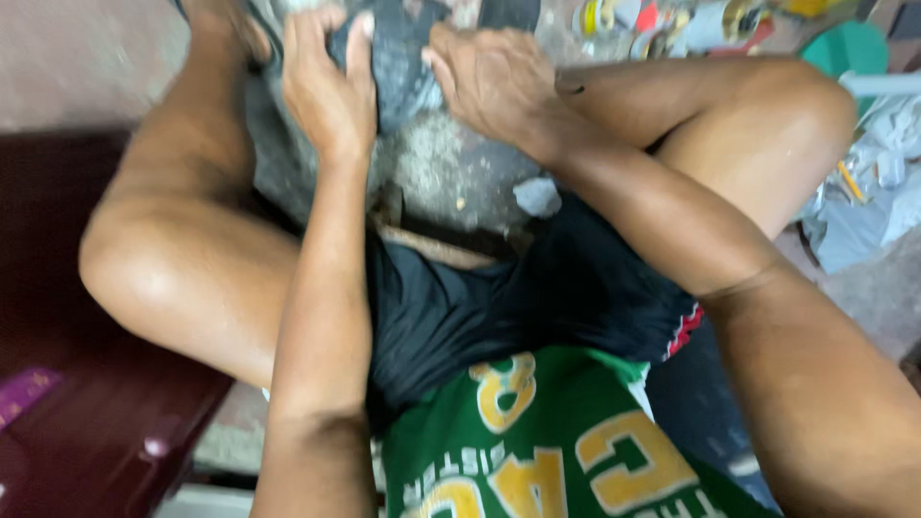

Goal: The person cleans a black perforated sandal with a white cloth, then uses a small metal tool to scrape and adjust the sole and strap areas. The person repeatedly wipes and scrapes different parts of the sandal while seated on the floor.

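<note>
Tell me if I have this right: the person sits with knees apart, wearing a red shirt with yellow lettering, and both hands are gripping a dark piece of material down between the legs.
Not quite: the head view shows the shirt is green, not red, with yellow lettering. The rest holds: knees apart, the left hand and the right hand both gripping the dark piece of material between the legs.

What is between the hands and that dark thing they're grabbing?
Nothing visible. The left hand and right hand both already rest directly on the dark object, fingers wrapped over its edges.
</note>
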